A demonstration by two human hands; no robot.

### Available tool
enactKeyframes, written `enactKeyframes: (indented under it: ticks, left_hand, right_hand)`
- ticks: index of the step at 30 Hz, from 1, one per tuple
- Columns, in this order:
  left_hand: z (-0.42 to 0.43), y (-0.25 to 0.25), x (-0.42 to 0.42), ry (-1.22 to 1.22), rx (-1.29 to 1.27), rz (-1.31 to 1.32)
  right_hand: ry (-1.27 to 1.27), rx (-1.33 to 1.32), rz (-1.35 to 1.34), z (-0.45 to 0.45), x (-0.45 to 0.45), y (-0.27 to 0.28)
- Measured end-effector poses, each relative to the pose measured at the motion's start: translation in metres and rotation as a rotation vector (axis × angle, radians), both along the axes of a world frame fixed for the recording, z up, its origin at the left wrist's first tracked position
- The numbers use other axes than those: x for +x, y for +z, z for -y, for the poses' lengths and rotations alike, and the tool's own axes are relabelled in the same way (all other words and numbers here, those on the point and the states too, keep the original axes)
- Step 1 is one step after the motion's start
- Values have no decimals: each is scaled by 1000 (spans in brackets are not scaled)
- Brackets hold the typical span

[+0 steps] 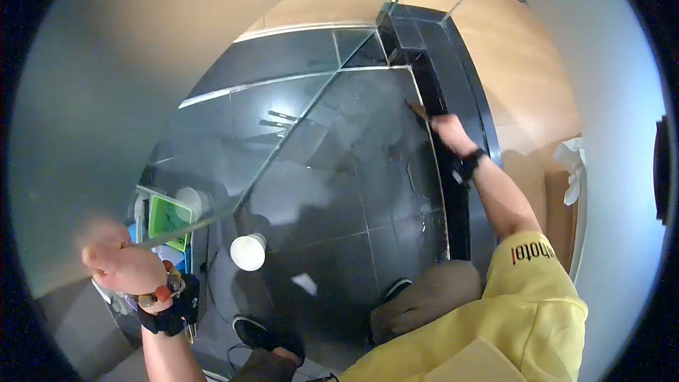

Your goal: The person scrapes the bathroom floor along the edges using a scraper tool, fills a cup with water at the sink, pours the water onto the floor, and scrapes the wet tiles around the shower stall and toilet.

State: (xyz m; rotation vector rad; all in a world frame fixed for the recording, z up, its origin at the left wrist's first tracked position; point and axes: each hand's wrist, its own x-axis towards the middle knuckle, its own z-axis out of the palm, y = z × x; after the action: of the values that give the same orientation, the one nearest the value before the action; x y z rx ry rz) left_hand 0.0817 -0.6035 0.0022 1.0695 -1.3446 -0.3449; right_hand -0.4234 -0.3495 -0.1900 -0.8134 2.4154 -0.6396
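Observation:
My left hand point(134, 270) is closed around the edge of a frosted glass panel point(85, 170), with some fingers blurred behind the glass. A beaded bracelet and a black band are on that wrist. My right hand point(453, 133) reaches down to the dark raised kerb. It grips a small, thin brown tool point(419, 110), whose tip points at the floor by the white joint line point(428, 127). The tool's exact kind is too small to make out. Dark grey floor tiles point(318, 216) lie between my hands, with wet-looking marks near the kerb.
A white tub point(248, 252) and a white scrap point(305, 284) are on the tiles. Left of them is a caddy with a green bin point(170, 218). Several dark-handled tools point(277, 122) show through glass. A black kerb point(460, 78) borders the wood floor point(527, 78).

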Motion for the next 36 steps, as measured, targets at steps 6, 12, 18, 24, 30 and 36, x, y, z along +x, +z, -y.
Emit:
enactKeyframes:
  ticks: [6, 12, 18, 24, 30, 36]
  left_hand:
    - [-1, -6, 4, -13, -5, -83]
    - [-2, -3, 3, -24, 8, -130]
    - [0, -1, -2, 4, 13, -117]
    - [-5, -1, -3, 32, 34, -114]
    - [-1, 0, -4, 5, -8, -81]
    - [-1, -4, 3, 0, 0, -23]
  right_hand:
    - [36, 322, -158, -35, 45, 60]
    - [-30, 120, -342, 85, -22, 18]
    - [-95, 272, -278, 82, -35, -24]
    - [16, 231, -390, 96, -18, 18]
    - [-9, 307, -368, 91, -38, 2]
    - [3, 269, -403, 93, -32, 9]
